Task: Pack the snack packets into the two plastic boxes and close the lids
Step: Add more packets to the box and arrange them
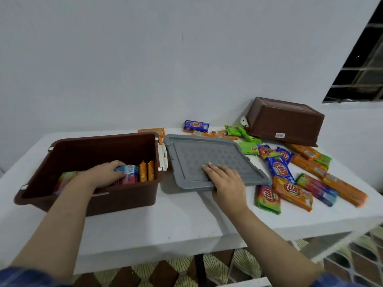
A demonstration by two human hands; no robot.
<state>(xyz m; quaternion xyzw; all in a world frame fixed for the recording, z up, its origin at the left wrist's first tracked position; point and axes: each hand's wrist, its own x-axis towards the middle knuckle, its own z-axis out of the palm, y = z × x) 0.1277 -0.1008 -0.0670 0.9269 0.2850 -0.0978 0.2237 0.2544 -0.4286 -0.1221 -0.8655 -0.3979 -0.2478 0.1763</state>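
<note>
On the white counter [176,220], the open brown box [87,175] stands left of the grey lid [207,156], its white latch [162,156] just beside the lid's left edge. The left hand [103,175] reaches down into this box, and its grip is curled round a multicoloured packet [129,172] lying at the bottom. Two orange packets [146,171] stand on edge inside, between that packet and the box wall nearest the lid. Another multicoloured packet [65,180] shows farther from the lid, partly hidden by the forearm.

The lid lies flat, and the right hand [228,183] rests on its near edge with straight fingers, its grip relaxed and holding nothing.

Behind the lid, against the wall, lie a blue packet [195,125] and a few orange ones. Right of the lid, loose snack packets [290,183] in green, blue and orange are scattered, some touching it. Beyond them, right of and behind the lid, the second brown box [284,121] sits upside down.
</note>
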